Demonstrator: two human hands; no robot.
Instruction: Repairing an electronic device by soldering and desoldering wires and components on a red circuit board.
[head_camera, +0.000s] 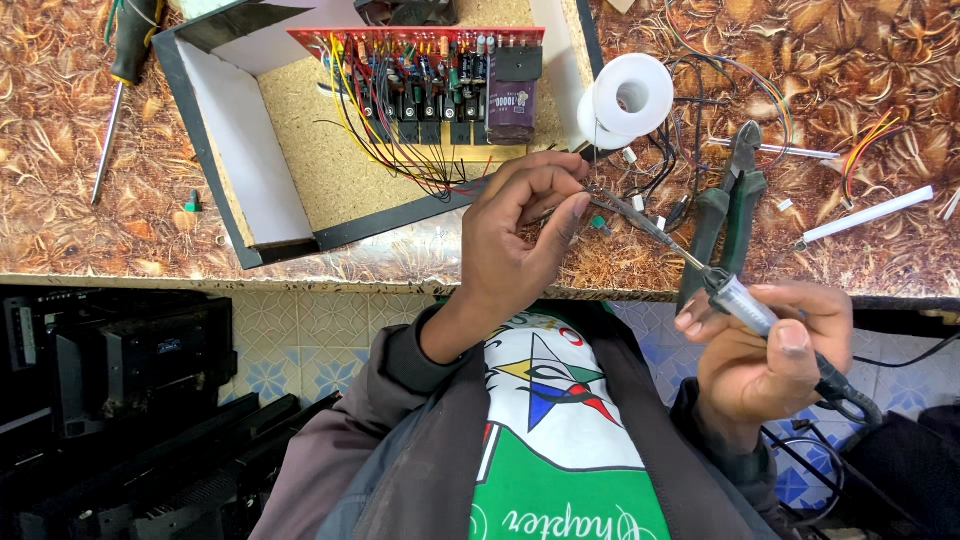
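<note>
A purple labelled capacitor (511, 102) stands at the red circuit board's (400, 40) right end

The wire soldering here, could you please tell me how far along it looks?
Done: many wires already run from the red circuit board in the box. In hand: the left hand pinches a thin wire while the right hand holds the soldering iron to it. Left: loose wire ends lie unattached.

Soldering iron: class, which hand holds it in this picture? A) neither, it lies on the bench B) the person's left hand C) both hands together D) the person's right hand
D: the right hand grips the soldering iron by its handle, its tip reaching toward the wires pinched in the left hand.
</note>
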